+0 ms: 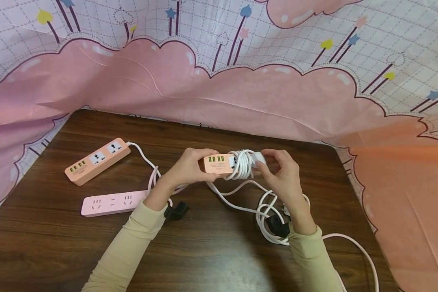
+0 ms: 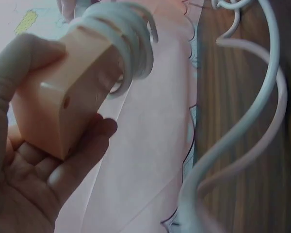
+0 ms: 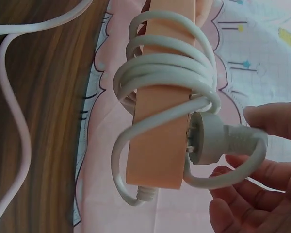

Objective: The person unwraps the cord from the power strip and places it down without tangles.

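My left hand grips one end of a peach power strip, thumb along one side and fingers on the other. The strip is held above the table, and its own white cord is wound round it in several loops. At the strip's far end, a white plug has its prongs at the strip's socket face, with part of the prongs showing. My right hand holds this plug between thumb and fingers. In the right wrist view, the right thumb lies near the plug's cord end.
Another peach power strip lies at the table's left, with a pink power strip in front of it. Loose white cord is coiled under my right wrist and trails rightward. A pink patterned curtain hangs behind the wooden table.
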`<state>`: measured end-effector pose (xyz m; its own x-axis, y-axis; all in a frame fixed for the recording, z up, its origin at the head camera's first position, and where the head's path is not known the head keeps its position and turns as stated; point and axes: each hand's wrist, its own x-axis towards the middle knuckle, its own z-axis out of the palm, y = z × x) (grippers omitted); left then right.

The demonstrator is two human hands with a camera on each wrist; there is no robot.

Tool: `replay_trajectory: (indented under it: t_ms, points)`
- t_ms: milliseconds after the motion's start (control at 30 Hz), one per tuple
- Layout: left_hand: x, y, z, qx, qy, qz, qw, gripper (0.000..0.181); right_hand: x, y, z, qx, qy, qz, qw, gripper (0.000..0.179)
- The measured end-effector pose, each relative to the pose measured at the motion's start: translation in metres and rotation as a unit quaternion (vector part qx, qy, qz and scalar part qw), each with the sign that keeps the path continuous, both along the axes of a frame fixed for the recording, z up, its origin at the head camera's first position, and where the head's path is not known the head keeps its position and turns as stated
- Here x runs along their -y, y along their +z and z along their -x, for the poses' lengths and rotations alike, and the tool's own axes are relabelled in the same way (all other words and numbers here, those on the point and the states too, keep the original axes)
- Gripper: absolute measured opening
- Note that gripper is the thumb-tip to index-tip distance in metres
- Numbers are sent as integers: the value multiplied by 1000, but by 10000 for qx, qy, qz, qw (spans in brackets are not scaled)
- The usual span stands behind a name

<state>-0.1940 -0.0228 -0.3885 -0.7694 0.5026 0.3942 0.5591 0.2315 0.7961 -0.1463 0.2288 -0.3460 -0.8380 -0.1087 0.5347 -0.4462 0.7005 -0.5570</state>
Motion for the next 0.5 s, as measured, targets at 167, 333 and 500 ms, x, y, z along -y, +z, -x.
replay_trajectory:
  t_ms: [167, 333, 500]
  points:
    - [17, 3, 0, -56, 12, -3, 10000, 49, 13, 1, 0, 13, 201, -140, 9997, 34]
    - [28, 2, 0, -118, -29, -61, 9999, 49, 26, 1, -1, 268, 163, -541, 9980, 42]
    - [33, 1, -2, -196, -65, -180, 9996, 48, 34, 5, 0, 392, 99, -1248, 9914, 48]
